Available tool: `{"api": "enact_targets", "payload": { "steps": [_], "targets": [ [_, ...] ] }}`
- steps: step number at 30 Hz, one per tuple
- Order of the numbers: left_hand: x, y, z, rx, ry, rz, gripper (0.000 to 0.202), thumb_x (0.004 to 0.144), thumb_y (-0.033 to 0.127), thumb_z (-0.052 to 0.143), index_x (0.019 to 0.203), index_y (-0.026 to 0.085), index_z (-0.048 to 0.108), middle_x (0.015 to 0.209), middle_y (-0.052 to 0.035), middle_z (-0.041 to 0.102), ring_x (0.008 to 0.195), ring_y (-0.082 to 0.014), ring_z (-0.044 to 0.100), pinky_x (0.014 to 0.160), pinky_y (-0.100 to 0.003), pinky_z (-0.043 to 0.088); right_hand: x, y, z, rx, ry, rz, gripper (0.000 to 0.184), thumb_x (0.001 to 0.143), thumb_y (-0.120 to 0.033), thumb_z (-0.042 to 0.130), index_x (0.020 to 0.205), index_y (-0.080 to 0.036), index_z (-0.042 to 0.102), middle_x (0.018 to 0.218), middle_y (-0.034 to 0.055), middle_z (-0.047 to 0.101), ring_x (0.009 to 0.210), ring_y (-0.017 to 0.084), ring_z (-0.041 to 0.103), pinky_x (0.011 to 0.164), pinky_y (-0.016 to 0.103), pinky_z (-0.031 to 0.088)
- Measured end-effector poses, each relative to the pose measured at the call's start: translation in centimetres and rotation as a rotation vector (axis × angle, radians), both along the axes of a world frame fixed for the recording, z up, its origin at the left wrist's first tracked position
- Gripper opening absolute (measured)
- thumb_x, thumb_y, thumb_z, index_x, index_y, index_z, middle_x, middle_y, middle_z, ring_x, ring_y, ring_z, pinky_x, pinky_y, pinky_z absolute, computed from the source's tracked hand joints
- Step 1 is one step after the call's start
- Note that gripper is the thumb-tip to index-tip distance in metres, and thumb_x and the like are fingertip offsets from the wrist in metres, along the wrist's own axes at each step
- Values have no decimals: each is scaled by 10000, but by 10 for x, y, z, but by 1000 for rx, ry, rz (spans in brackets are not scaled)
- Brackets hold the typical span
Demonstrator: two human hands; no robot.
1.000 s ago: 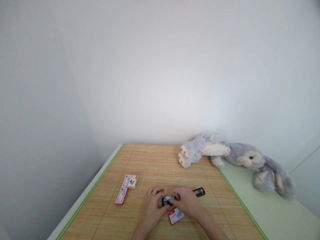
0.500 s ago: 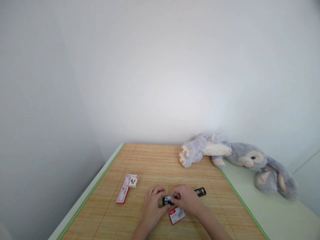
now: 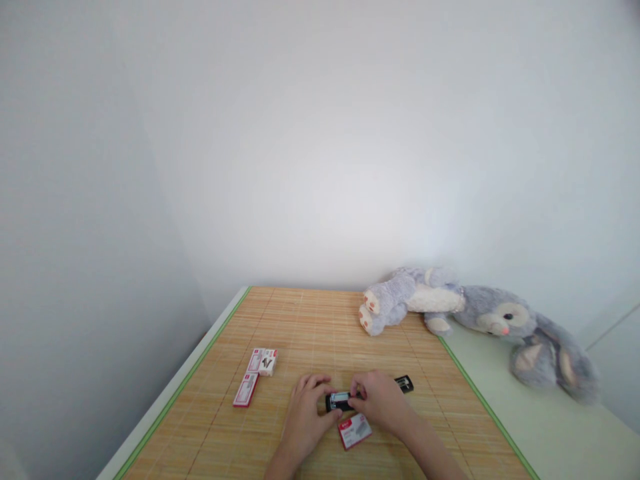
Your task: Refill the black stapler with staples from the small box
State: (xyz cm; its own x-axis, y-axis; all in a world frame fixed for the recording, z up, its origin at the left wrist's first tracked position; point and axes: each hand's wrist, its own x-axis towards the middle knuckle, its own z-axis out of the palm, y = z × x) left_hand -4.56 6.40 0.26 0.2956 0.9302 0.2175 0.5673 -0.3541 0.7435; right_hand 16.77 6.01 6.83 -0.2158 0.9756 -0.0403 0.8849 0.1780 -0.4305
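A black stapler [image 3: 339, 401] lies opened out on the mat, its silvery metal channel facing up. My left hand [image 3: 306, 417] rests on the mat with thumb and fingers curved round the stapler's left end, steadying it. The fingertips of my right hand [image 3: 379, 400] are pinched together on the middle of the stapler; whether they hold a smaller part there is hidden. Beyond the right hand the stapler's other end [image 3: 405, 384] sticks out. Just in front of the stapler lies a red and white staple box [image 3: 355, 431].
To the left lie two flat red and white boxes [image 3: 245, 390] and a small white box [image 3: 269, 362] with a dark picture. A grey plush rabbit [image 3: 435, 298] lies along the back right, partly on the bamboo mat [image 3: 310, 327] and partly on the pale tabletop [image 3: 540, 413].
My right hand has slid slightly to the right along the stapler, leaving more of the metal channel visible. The left hand has stayed in place.
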Motion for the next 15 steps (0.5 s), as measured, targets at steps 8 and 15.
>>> {"api": "enact_targets", "payload": {
  "steps": [8,15],
  "targets": [
    [0,1,0,9,-8,-5,302,725,405,807,1012,328,754,1253,-42,657,1225,-302,515,1044,-441,385,-8,-10,2,-25,32,28,143,824,-329,687,930,-295,778,756,2,727,735,186,633,661,264,344],
    [-1,0,1,14,-16,-1,321,708,337,820,1019,325,743,1271,-33,652,1231,-298,512,1062,-448,370,74,-7,31,141,8,-5,622,676,-239,780,1286,-276,661,1291,81,650,1225,283,549,1026,345,384]
  ]
}}
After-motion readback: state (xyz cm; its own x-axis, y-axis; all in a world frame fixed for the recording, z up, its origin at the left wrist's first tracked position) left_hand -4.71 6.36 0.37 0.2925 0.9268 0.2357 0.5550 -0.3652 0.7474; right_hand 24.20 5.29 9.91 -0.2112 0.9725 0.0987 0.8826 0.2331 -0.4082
